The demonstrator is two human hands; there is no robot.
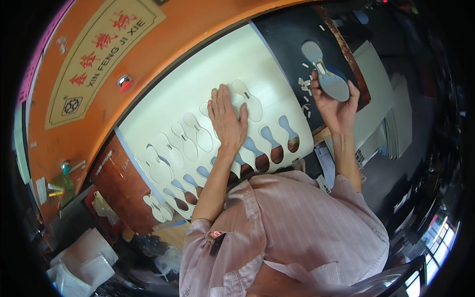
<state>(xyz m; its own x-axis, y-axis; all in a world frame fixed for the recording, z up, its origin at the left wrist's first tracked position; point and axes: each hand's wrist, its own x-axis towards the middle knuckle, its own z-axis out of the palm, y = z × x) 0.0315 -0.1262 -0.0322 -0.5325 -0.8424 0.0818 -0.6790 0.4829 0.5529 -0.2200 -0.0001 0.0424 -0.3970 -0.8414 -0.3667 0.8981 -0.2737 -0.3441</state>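
Observation:
A large white sheet (163,99) lies before me, with rows of sole shapes cut into it and openings along its near edge. My left hand (227,121) rests flat on the sheet, its fingers stretched out, partly covering one cut outline. Beside its thumb lies a cut insole (250,106) with a small slot in its middle. My right hand (337,110) grips the wide end of a grey-blue, sole-shaped cutting die (334,87), raised over the dark board on the right. A small pale block shows at the die's narrow waist.
An orange machine beam (173,42) with a red button (125,84) spans the far side. Small white offcuts (305,84) are scattered over the black board (282,42). Stacked pale sheets (396,119) stand at right. Loose cut insoles (158,208) lie on the brown board (118,183) at left.

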